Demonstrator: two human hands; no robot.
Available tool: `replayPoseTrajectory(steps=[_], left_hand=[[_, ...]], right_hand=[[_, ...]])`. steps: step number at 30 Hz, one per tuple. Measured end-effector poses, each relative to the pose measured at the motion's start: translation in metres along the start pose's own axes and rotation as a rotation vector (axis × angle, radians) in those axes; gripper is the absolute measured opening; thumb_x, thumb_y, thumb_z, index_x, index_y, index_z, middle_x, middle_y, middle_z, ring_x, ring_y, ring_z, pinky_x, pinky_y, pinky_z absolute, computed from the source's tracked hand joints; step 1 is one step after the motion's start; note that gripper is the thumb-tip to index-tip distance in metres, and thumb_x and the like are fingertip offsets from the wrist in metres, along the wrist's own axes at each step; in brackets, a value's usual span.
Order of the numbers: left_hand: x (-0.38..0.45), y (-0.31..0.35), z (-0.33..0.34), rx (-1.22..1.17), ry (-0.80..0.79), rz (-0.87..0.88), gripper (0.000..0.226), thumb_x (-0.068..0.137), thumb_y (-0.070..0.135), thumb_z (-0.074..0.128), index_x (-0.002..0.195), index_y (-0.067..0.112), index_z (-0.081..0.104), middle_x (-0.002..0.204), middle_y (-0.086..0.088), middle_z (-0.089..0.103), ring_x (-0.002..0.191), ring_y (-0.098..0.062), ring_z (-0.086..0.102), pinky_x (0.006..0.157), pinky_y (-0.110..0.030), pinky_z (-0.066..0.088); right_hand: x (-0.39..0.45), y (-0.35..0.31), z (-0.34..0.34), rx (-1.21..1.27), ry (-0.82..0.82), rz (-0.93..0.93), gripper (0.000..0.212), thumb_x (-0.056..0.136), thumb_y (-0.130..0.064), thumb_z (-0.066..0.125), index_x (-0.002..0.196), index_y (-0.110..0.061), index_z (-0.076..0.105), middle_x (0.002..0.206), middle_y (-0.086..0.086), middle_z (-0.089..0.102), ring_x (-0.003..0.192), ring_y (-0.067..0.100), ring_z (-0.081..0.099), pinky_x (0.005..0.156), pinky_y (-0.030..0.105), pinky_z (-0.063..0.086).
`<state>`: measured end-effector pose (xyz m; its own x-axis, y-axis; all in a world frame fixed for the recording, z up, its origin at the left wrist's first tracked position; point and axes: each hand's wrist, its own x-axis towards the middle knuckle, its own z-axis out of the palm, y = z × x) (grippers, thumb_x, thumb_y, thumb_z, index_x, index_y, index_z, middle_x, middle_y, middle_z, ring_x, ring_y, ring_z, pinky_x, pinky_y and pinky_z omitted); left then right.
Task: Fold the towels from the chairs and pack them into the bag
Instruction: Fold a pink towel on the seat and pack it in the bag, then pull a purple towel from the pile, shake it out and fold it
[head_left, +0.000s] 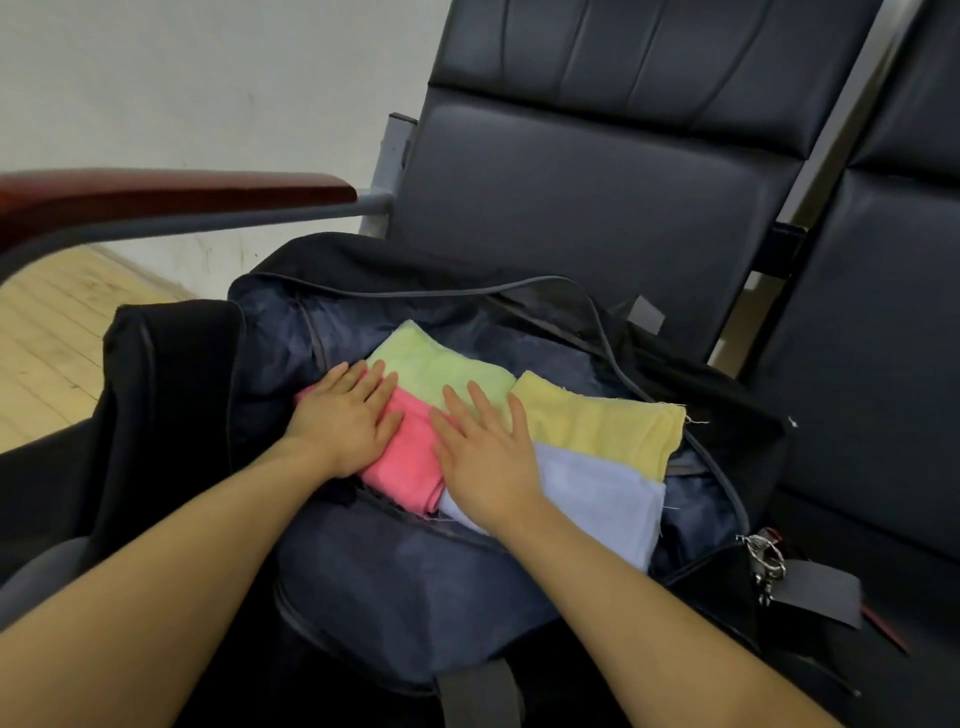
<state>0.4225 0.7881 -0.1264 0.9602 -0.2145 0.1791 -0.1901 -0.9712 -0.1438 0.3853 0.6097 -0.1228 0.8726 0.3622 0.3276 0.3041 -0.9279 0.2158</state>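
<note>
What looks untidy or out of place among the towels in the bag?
Little stands out. The yellow towel has frayed threads at its right corner, and the lilac towel overhangs the bag opening's near edge instead of lying fully inside.

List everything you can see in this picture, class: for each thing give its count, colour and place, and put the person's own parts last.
bag: one, black, unzipped, on the seat
green towel: one, pale green, folded, in the bag at the back
pink towel: one, pink, folded, in the bag under both hands
yellow towel: one, yellow, folded, in the bag at right
blue towel: one, pale blue, folded, in front of the yellow one
chairs: two seen, black, padded, side by side
armrest: one, reddish-brown, at left
left hand: flat on the pink towel
right hand: flat, across the towels
</note>
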Motion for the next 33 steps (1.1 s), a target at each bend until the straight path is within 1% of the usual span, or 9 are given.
replayPoseTrajectory(steps=[2, 3, 5, 7, 10, 16, 20, 28, 33], left_hand=[[-0.002, 0.002, -0.001, -0.003, -0.043, -0.022, 0.059, 0.101, 0.046, 0.011, 0.153, 0.018, 0.001, 0.161, -0.003, -0.002, 0.148, -0.017, -0.002, 0.118, -0.033, -0.007], [-0.002, 0.002, -0.003, -0.012, -0.070, -0.033, 0.060, 0.101, 0.046, 0.010, 0.153, 0.019, -0.001, 0.161, -0.003, -0.004, 0.148, -0.016, -0.005, 0.118, -0.033, -0.008], [-0.002, 0.002, -0.009, -0.025, -0.140, -0.042, 0.060, 0.101, 0.046, 0.010, 0.153, 0.019, -0.003, 0.160, -0.002, -0.008, 0.147, -0.017, -0.008, 0.118, -0.034, -0.009], [-0.003, 0.003, -0.017, -0.035, -0.183, -0.049, 0.060, 0.101, 0.047, 0.011, 0.153, 0.019, -0.002, 0.161, -0.003, -0.007, 0.147, -0.018, -0.008, 0.117, -0.037, -0.009], [-0.011, 0.009, -0.034, -0.126, -0.113, -0.067, 0.058, 0.102, 0.045, 0.015, 0.153, 0.020, 0.007, 0.161, -0.003, 0.001, 0.148, -0.018, -0.003, 0.118, -0.041, -0.006], [-0.037, 0.043, -0.081, -0.202, 0.092, -0.020, 0.050, 0.102, 0.037, 0.029, 0.150, 0.022, 0.026, 0.159, -0.002, 0.018, 0.145, -0.019, 0.016, 0.114, -0.037, 0.014], [-0.058, 0.082, -0.125, -0.330, 0.202, -0.011, 0.046, 0.101, 0.035, 0.035, 0.146, 0.024, 0.035, 0.155, 0.003, 0.027, 0.141, -0.014, 0.025, 0.110, -0.033, 0.018], [-0.106, 0.208, -0.203, -0.467, 0.330, 0.179, 0.042, 0.100, 0.029, 0.041, 0.142, 0.024, 0.043, 0.150, 0.006, 0.036, 0.137, -0.015, 0.033, 0.105, -0.031, 0.023], [-0.142, 0.322, -0.225, -0.559, 0.301, 0.370, 0.041, 0.098, 0.029, 0.044, 0.139, 0.023, 0.047, 0.149, 0.006, 0.039, 0.136, -0.016, 0.034, 0.105, -0.032, 0.024]], right_hand=[[0.001, 0.006, -0.002, -0.009, -0.160, 0.021, 0.056, 0.100, -0.042, 0.004, 0.153, -0.027, 0.016, 0.161, -0.005, 0.009, 0.148, 0.019, 0.000, 0.113, 0.049, -0.015], [0.000, 0.008, -0.003, -0.003, -0.230, 0.056, 0.054, 0.102, -0.043, 0.003, 0.153, -0.027, 0.003, 0.161, -0.006, -0.004, 0.147, 0.018, -0.011, 0.111, 0.049, -0.020], [-0.003, 0.009, -0.007, 0.002, -0.272, 0.082, 0.053, 0.102, -0.043, 0.005, 0.153, -0.028, -0.005, 0.160, -0.005, -0.010, 0.146, 0.018, -0.015, 0.111, 0.049, -0.020], [-0.005, 0.009, -0.011, 0.041, -0.298, 0.085, 0.054, 0.102, -0.045, 0.007, 0.153, -0.030, -0.003, 0.160, -0.005, -0.010, 0.147, 0.018, -0.014, 0.112, 0.049, -0.018], [-0.012, 0.016, -0.022, 0.131, -0.325, 0.140, 0.053, 0.103, -0.045, 0.012, 0.153, -0.029, 0.007, 0.161, -0.003, -0.006, 0.148, 0.019, -0.007, 0.114, 0.049, -0.010], [-0.028, 0.039, -0.069, 0.227, -0.132, 0.242, 0.043, 0.102, -0.034, 0.033, 0.141, -0.018, 0.037, 0.155, 0.005, 0.025, 0.136, 0.025, 0.031, 0.105, 0.039, 0.026], [-0.053, 0.060, -0.119, 0.242, 0.019, 0.284, 0.036, 0.098, -0.029, 0.039, 0.130, -0.015, 0.048, 0.135, 0.004, 0.048, 0.123, 0.027, 0.044, 0.096, 0.037, 0.031], [-0.191, 0.146, -0.190, 0.202, 0.152, 0.405, 0.035, 0.099, -0.030, 0.039, 0.130, -0.017, 0.050, 0.130, 0.000, 0.050, 0.117, 0.023, 0.048, 0.093, 0.035, 0.036], [-0.308, 0.208, -0.204, 0.169, 0.165, 0.553, 0.036, 0.100, -0.029, 0.040, 0.132, -0.017, 0.049, 0.130, -0.001, 0.052, 0.116, 0.021, 0.050, 0.092, 0.034, 0.037]])
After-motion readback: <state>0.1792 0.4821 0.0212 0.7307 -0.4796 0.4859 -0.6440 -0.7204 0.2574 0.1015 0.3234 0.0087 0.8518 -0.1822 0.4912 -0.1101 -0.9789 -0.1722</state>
